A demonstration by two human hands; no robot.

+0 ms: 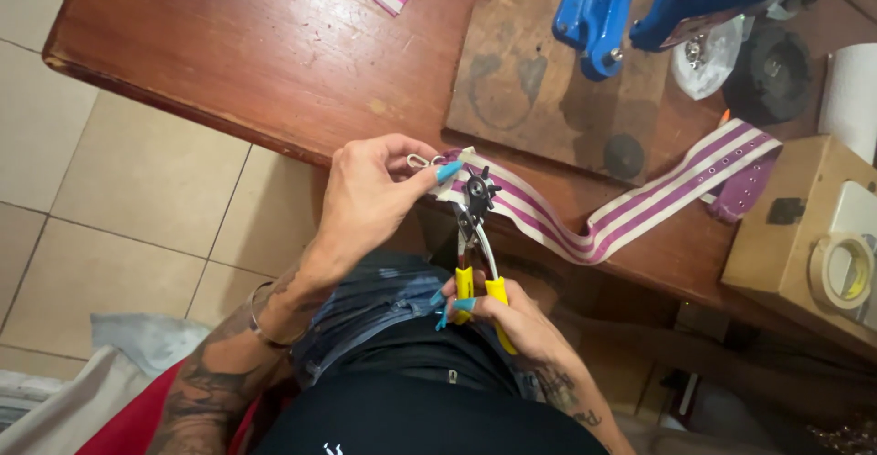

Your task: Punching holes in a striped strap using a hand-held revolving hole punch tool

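Your left hand [370, 201] pinches the striped strap [630, 208] at the table's [228, 62] near edge while your right hand [512, 313] grips the punch pliers [475, 236] closed on it; the far end already shows holes.

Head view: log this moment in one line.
left hand: holds striped strap end | right hand: squeezes punch pliers | pliers on strap
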